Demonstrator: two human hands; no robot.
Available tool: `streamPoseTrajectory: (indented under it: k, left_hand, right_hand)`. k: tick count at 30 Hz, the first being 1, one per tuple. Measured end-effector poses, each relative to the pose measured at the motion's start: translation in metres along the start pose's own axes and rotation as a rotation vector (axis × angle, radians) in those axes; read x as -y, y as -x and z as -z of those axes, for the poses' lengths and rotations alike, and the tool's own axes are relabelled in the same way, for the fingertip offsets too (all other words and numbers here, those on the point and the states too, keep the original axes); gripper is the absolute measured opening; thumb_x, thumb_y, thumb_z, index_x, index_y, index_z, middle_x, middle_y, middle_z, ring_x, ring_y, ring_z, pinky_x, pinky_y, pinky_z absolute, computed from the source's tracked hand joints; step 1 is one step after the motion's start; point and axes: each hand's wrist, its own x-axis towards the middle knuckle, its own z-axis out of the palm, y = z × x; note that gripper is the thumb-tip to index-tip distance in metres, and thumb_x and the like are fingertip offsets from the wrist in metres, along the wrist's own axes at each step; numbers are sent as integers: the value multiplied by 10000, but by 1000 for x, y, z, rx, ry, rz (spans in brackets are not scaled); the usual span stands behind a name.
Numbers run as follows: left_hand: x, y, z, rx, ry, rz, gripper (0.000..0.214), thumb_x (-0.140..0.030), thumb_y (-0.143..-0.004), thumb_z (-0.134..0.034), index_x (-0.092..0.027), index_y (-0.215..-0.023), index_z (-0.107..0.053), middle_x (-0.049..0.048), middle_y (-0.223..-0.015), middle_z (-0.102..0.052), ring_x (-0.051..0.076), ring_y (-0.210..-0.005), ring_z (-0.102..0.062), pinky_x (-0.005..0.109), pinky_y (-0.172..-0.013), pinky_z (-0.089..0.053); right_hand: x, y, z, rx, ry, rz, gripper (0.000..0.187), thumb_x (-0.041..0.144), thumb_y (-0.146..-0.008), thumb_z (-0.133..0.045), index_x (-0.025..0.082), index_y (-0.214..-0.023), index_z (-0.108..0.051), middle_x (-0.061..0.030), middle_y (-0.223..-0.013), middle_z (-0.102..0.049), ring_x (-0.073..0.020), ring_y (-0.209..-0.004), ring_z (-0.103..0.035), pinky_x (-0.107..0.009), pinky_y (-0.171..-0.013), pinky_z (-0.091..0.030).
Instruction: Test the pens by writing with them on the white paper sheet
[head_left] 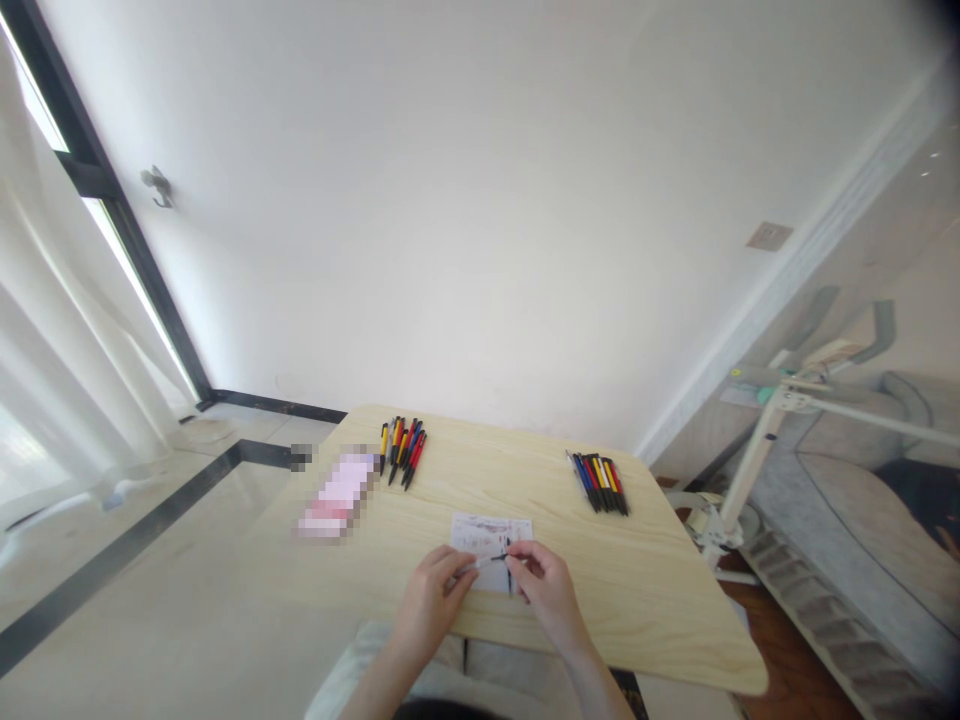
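Over the scribbled white paper (pixel 480 578), my left hand (pixel 437 588) pinches a thin pale pen (pixel 486 562), which looks white or clear. The fingers of my right hand (pixel 546 578) close on its dark end, so the pen lies nearly level between both hands. A slim black piece (pixel 509 584) shows on the paper beside my right fingertips, partly covered by them; its kind is too small to tell. Dark and reddish pen marks run across the upper part of the paper.
On the wooden table (pixel 660 600), several coloured pens (pixel 403 450) lie loosely at the back left, and several more pens (pixel 598 483) lie in a row at the right. A blurred pink sheet or screen (pixel 337 497) is at the left edge. Beyond the right edge stands white exercise equipment (pixel 754 470).
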Motion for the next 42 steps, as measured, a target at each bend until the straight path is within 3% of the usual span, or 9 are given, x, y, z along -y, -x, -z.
streamPoseTrajectory:
  k: [20, 35, 42]
  left_hand:
    - [0, 0, 0, 10, -5, 19, 159, -263, -820, -520, -192, -868, -654, 58, -809, -654, 169, -766, -608, 272, -715, -496]
    - [2, 0, 0, 5, 22, 7, 162, -265, -825, -511, -197, -881, -647, 55, -823, -651, 165, -783, -610, 267, -713, -497]
    - [-1, 0, 2, -3, 40, -1, 182, -284, -833, -494, -197, -881, -647, 49, -799, -648, 159, -751, -608, 265, -685, -499]
  right_hand:
    - [-1, 1, -1, 12, -33, -12, 283, 388, -691, -612, 133, -810, -640, 15, -485, -533, -94, -388, -431, -202, -368, -350]
    - [-10, 0, -5, 11, -68, -31, 314, 414, -691, -618, 143, -850, -603, -32, -699, -603, -93, -417, -498, -200, -348, -371]
    - [0, 3, -14, 24, -159, -39, 343, 422, -683, -628, 151, -886, -570, -28, -704, -611, -113, -436, -550, -208, -364, -411]
